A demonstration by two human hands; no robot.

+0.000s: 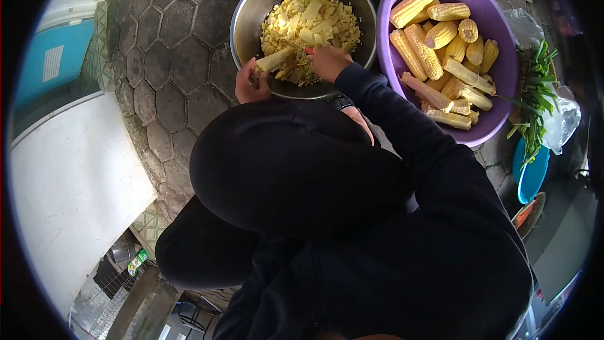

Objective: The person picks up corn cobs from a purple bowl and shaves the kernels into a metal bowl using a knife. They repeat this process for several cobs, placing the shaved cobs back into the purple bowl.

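Seen from above, a person's left hand is wrapped around a pale, stripped corn cob over a round steel bowl heaped with cut yellow kernels; the right hand is closed, its tool hidden. Many uncut yellow cobs remain in a purple plastic basin

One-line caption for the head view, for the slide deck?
Left hand holds a corn cob over a steel bowl of cut kernels; right hand works beside it.
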